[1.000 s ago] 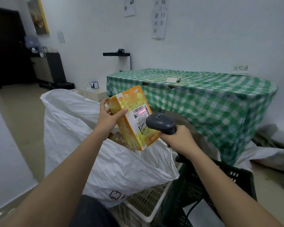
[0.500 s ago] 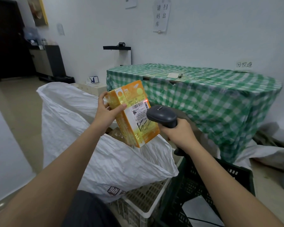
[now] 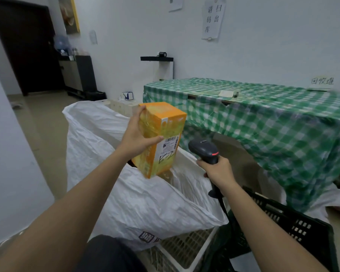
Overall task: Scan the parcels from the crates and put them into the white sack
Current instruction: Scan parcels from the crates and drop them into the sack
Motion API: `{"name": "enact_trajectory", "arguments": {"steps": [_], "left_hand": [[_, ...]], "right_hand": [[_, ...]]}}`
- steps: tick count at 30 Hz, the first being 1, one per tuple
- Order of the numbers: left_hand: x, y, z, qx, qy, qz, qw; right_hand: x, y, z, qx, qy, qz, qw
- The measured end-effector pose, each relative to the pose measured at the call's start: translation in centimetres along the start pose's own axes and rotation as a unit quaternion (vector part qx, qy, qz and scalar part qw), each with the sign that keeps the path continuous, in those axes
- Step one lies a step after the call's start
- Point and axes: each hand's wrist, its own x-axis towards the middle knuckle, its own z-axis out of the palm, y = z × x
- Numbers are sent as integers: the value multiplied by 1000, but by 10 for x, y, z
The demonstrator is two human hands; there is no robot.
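Note:
My left hand (image 3: 136,134) grips an orange and yellow box parcel (image 3: 161,138) with a white barcode label, holding it tilted over the open mouth of the white sack (image 3: 137,203). My right hand (image 3: 217,169) grips the handle of a dark barcode scanner (image 3: 204,152), to the right of the parcel. The scanner's head points away from the label and its red light shows on the side. Below the sack sits a white crate (image 3: 186,250), and to its right a black crate (image 3: 294,224).
A table under a green checked cloth (image 3: 263,122) stands behind the sack and crates. A dark cabinet (image 3: 81,75) and a dark door (image 3: 24,46) are at the far left. Crumpled white sacks (image 3: 334,197) lie on the floor at right.
The parcel has turned and dropped toward the sack's mouth. The scanner has swung away from the label, and its red beam no longer falls on the barcode.

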Motion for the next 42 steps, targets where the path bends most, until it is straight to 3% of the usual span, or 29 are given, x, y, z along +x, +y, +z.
{"name": "enact_trajectory", "arguments": {"steps": [4,6,8,9,10,14,17,22,28,37,42], "left_hand": [[8,-12,4,133,-37,77,987],[12,-25,6,220,-64,58,972],[16,-42,10,422,-142,6,895],[16,-49,14,498,-182,-24,847],[14,-55,18,526,-211,-41,823],[2,-74,46,456,-313,-23,833],[-12,-84,67,465,-361,-22,808],[-26,-69,104,373,-267,43,888],[-59,-46,164,225,-279,82,930],[-140,-21,298,108,-365,112,918],[-174,-28,377,94,-419,64,901]], "right_hand": [[11,14,12,-15,-11,12,1000],[16,22,16,-15,-17,18,1000],[20,30,17,-13,-21,31,999],[22,34,17,-12,-23,34,999],[23,39,16,-10,-26,37,999],[26,62,8,3,-25,60,998],[24,84,-1,-1,-24,98,995],[17,113,-20,-1,0,128,992],[4,143,-60,7,27,159,987],[-33,231,-147,3,93,256,962],[-41,290,-178,6,138,294,946]]}}
